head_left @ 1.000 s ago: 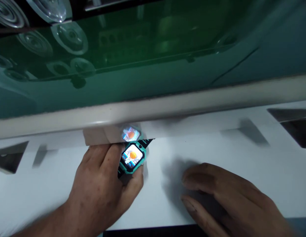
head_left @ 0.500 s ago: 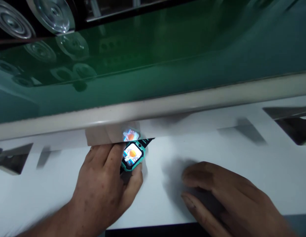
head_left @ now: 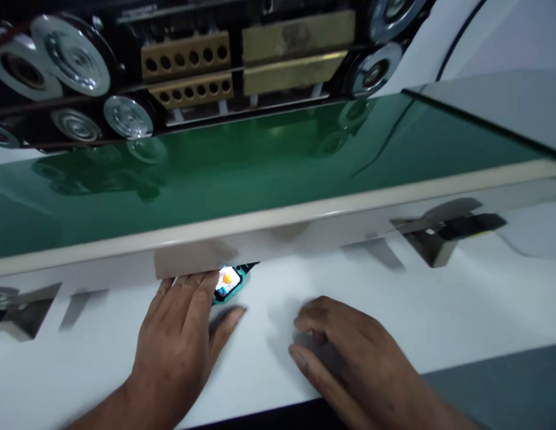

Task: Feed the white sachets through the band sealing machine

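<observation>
A teal smartwatch [head_left: 228,282] with a lit orange and white screen lies on the white table [head_left: 439,310], half tucked under the beige edge [head_left: 304,215] of a green conveyor belt [head_left: 260,167]. My left hand [head_left: 179,340] lies flat beside it, with the fingertips against the watch's left side and the thumb spread apart below it. My right hand [head_left: 349,358] rests on the table to the right with loosely bent fingers and holds nothing.
Behind the belt stands a machine head with metal wheels [head_left: 71,54] and perforated brass blocks [head_left: 188,65]. A dark bracket [head_left: 452,230] juts out under the belt's edge at the right, and another [head_left: 18,310] at the left. The table's dark front edge runs below my hands.
My left thumb has come off the watch, which has slid further under the belt's edge. The view has tilted up and now shows the machine head. My right hand has shifted slightly left.
</observation>
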The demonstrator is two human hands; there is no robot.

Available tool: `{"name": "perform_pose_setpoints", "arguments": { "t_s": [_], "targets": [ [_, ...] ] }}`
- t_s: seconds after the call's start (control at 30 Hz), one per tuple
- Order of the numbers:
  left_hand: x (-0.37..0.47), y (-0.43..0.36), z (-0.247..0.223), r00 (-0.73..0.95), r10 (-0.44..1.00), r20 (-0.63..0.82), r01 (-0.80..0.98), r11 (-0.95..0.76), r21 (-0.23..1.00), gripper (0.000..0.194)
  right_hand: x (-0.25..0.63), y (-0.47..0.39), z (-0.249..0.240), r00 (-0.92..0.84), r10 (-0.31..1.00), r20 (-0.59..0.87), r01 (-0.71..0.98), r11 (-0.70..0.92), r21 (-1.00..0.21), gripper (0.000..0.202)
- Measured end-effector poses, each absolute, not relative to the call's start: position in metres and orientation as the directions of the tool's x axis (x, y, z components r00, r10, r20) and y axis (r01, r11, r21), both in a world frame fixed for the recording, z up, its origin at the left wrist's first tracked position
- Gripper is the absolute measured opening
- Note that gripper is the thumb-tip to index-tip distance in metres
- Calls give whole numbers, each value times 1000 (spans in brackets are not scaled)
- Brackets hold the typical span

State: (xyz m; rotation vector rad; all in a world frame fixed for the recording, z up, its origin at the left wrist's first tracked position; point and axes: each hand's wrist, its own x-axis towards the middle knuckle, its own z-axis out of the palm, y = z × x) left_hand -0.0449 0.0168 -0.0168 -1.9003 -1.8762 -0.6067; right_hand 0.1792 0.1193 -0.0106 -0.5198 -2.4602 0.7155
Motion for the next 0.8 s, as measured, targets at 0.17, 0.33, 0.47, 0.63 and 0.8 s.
{"name": "perform_pose_setpoints", "arguments": {
  "t_s": [0.17, 0.33, 0.47, 0.63, 0.8],
  "targets": [
    [-46, -7, -19, 33, 785, 618, 987, -121, 101, 24, 180, 119, -7, -800, 479, 362, 191, 775, -602, 11],
    [-38, -11, -15, 220, 828, 515, 934, -331, 134, 14, 180, 119, -6, -814, 475, 333, 190, 760, -621, 6],
    [-32, 7, -3, 253, 842, 476, 930, -346, 119, 8, 180, 117, -5, -819, 479, 316, 221, 772, -597, 2],
    [-34, 22, -6, 234, 850, 472, 957, -288, 45, 26, 182, 116, -2, -809, 513, 287, 270, 758, -593, 4],
    [-32, 21, -32, 402, 744, 534, 886, -463, -22, 15, 186, 112, 2, -757, 558, 339, 271, 740, -615, 10]
  ]
}}
